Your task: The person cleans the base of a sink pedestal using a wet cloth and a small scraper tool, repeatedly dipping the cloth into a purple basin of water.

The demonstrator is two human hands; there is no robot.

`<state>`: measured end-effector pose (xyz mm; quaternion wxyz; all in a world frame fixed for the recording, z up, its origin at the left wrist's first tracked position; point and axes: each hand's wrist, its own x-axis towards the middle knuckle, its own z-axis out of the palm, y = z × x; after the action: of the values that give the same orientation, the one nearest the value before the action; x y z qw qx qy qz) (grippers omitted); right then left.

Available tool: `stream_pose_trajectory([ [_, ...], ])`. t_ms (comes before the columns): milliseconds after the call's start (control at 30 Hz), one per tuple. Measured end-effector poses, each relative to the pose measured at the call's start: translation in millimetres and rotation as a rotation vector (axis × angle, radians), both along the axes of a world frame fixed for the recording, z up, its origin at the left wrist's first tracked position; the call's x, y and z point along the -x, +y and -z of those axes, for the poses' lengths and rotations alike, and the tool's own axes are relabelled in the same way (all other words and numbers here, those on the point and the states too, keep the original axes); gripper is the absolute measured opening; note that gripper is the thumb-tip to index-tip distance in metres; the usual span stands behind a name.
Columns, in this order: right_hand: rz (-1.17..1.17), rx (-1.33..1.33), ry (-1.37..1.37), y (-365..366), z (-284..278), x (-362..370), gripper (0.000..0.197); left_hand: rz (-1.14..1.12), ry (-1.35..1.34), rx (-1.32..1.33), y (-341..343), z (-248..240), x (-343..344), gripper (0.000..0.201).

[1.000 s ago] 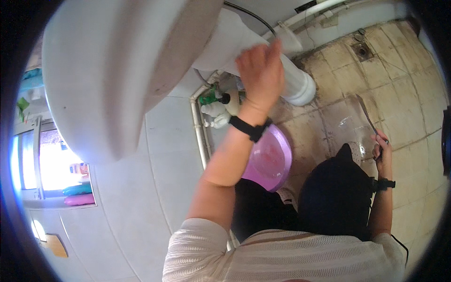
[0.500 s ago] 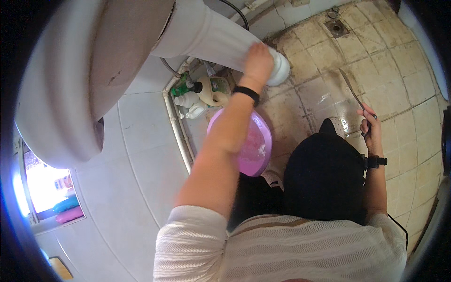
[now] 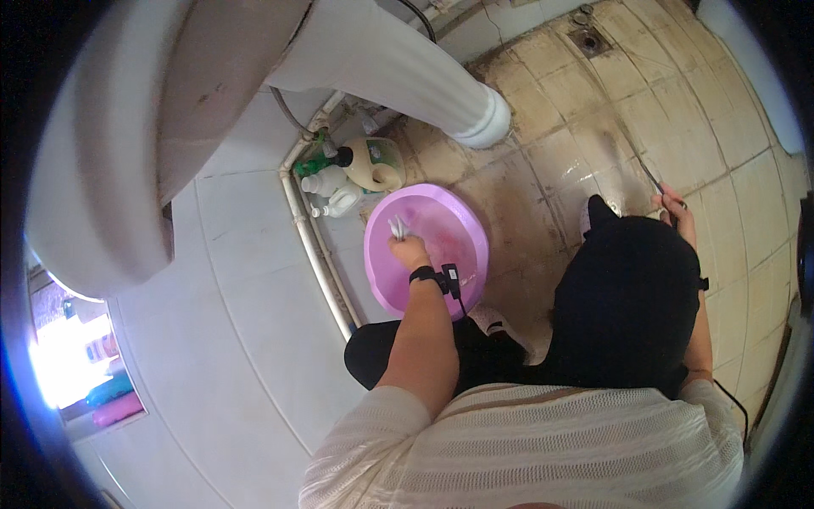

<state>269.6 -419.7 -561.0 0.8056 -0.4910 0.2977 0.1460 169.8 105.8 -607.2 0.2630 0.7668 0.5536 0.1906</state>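
My left hand is over the pink plastic basin, fingers closed on a small white cloth-like piece whose tips stick up past them. Its exact kind is hard to make out. The basin stands on the floor and holds some liquid. On the right, my right hand grips a long, thin, knife-like tool with a dark handle, held just above the tiles. The white pedestal of the washbasin stands ahead of the pink basin.
Several bottles and a cream jug-like container stand between the basin and the white wall pipe. The washbasin overhangs at upper left. A floor drain lies at the far right. The yellowish tiles look wet.
My left hand has come away from the foot of the pedestal and back over the pink basin. The right hand still holds the tool, having shifted slightly.
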Motion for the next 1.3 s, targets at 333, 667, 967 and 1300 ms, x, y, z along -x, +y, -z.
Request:
stream_pose_trajectory([
  [333, 0.152, -0.04, 0.076, -26.9, 23.7, 4.6, 0.031, -0.053, 0.244, 0.369, -2.3, 67.0, 65.2, 0.024],
  [667, 0.194, -0.015, 0.066, -22.0, 12.2, 3.2, 0.032, 0.088, 0.397, 0.021, 0.8, 81.6, 67.7, 0.03],
  [967, 0.198, -0.018, 0.026, -0.8, 7.5, 2.2, 0.032, 0.601, 0.441, 0.351, -8.4, 117.5, 59.2, 0.05],
  [1300, 0.194, -0.053, 0.024, -3.7, 18.7, 0.2, 0.032, 0.385, 0.434, 0.291, 0.6, 134.7, 63.1, 0.042],
])
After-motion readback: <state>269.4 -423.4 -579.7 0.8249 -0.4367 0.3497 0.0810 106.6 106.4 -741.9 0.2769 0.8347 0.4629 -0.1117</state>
